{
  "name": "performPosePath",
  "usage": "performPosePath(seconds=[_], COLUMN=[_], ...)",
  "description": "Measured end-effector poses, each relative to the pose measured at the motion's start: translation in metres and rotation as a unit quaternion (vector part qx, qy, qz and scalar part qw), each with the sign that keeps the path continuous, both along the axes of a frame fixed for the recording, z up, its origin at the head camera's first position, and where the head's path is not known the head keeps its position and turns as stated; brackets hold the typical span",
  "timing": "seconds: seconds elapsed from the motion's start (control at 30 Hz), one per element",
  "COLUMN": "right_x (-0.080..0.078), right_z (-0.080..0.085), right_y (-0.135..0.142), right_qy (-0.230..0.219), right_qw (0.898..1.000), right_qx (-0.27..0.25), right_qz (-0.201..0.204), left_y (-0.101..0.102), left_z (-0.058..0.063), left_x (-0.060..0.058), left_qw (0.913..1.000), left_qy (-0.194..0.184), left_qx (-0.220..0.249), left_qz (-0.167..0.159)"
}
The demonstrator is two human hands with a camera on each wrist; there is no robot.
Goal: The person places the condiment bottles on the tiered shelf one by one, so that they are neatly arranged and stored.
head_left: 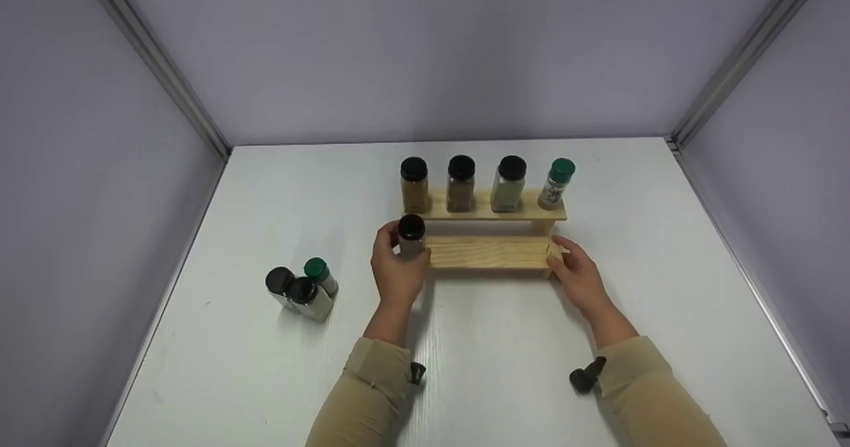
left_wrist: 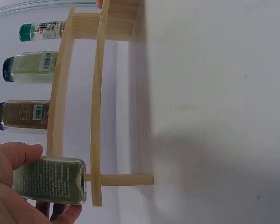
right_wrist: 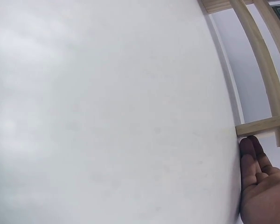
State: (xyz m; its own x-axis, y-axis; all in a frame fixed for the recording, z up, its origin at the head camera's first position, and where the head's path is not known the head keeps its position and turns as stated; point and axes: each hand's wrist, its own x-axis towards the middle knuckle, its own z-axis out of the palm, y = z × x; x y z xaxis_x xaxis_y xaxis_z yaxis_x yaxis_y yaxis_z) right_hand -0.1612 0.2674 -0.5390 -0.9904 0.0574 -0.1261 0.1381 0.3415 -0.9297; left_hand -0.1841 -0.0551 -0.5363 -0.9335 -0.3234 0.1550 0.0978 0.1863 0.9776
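Observation:
My left hand grips a black-lidded spice jar between thumb and fingers at the left end of the lower shelf of a wooden spice rack. In the left wrist view, the jar has greenish contents and printed text; its base is close to the shelf edge, with a narrow gap visible. My right hand holds the rack's right end between thumb and index finger. Its other fingers lie beside the rack's leg. On the upper shelf stand three black-lidded jars and a smaller green-lidded one.
To the left on the white table, two more black-lidded jars and a green-lidded jar stand close together. Grey panels enclose the table at the back and both sides.

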Motion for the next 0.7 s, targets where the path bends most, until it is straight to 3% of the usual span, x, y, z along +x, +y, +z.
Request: performPosePath(seconds=[0.2, 0.47, 0.7], right_x=[-0.001, -0.016, -0.013], right_z=[-0.003, -0.038, -0.032], right_y=[0.000, 0.015, 0.013], right_qy=[0.001, -0.012, 0.000], right_qw=[1.000, 1.000, 1.000], right_qx=[-0.005, -0.002, -0.012], right_qz=[0.007, -0.003, -0.009], left_y=[0.000, 0.001, 0.002], left_z=[-0.003, -0.006, -0.006], left_x=[-0.002, -0.004, -0.004], left_qw=[0.9999, 0.9998, 0.9995], left_qy=[0.003, 0.003, -0.018], left_qx=[-0.015, -0.017, -0.007], left_qz=[0.004, -0.005, -0.025])
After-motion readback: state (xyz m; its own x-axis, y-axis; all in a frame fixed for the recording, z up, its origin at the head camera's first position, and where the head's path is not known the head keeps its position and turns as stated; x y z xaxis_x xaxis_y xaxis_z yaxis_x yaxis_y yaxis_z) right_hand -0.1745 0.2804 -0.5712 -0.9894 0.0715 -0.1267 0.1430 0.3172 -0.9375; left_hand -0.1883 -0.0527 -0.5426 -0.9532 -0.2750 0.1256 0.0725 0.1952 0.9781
